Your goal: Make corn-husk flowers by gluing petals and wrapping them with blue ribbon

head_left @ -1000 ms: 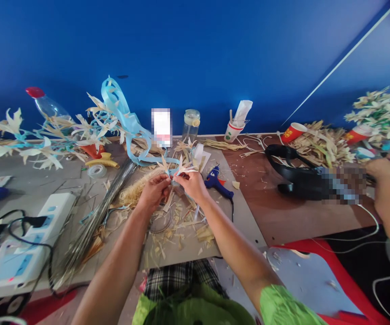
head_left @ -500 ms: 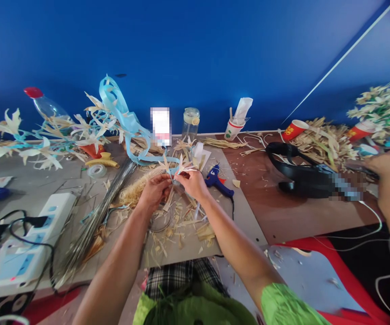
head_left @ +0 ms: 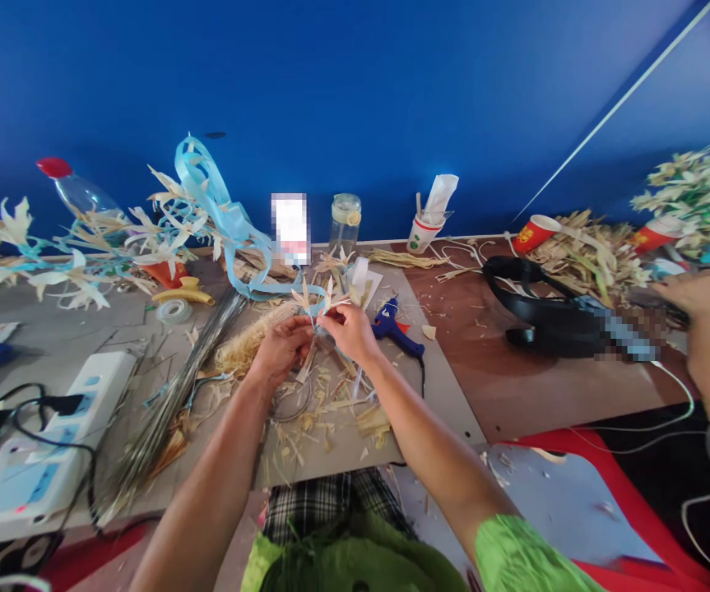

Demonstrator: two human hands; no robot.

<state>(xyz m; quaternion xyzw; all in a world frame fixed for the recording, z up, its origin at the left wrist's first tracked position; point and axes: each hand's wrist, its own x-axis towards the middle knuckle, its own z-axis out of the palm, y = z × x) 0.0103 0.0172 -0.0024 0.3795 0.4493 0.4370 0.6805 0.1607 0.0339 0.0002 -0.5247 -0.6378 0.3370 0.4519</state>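
A pale corn-husk flower (head_left: 328, 300) with pointed petals stands between my two hands. My left hand (head_left: 281, 345) is closed in a pinch at the base of the flower, on its stem. From the right, my right hand (head_left: 353, 333) pinches at the same spot, where a light blue ribbon (head_left: 280, 289) reaches the stem; the fingers hide exactly what each tip grips. The ribbon loops up to the left, over finished-looking husk flowers on blue stems (head_left: 76, 279). Husk scraps (head_left: 323, 411) lie beneath my hands. A blue glue gun (head_left: 395, 327) rests just right of my right hand.
Left are a bundle of thin wires (head_left: 175, 395), a tape roll (head_left: 174, 311) and a power strip (head_left: 76, 436) with cables. A jar (head_left: 345, 226) and a paper cup (head_left: 424, 237) stand by the wall. Right lie a black headset strap (head_left: 552, 329) and another person's hand (head_left: 700, 296).
My hands stay pinched at the flower's stem, with only slight finger movement. The other person's hand at the right has shifted a little to the left. The view has moved slightly.
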